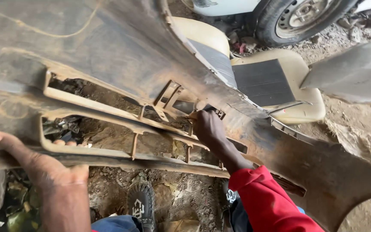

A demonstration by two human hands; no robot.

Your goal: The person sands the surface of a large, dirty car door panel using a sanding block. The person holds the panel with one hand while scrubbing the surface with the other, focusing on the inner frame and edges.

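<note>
A large dusty car bumper stands on edge in front of me, its inner side toward me, with a slatted grille opening low in it. My left hand grips the bumper's lower edge at the left, thumb on my side and fingertips showing through the opening. My right hand, in a red sleeve, reaches into the grille's right end and pinches a small bracket or clip there. What the fingers hold exactly is hidden.
A cream car seat with dark panels lies on the dirt behind the bumper. A car wheel stands at the top right. A grey panel juts in from the right. My black shoes rest on littered ground.
</note>
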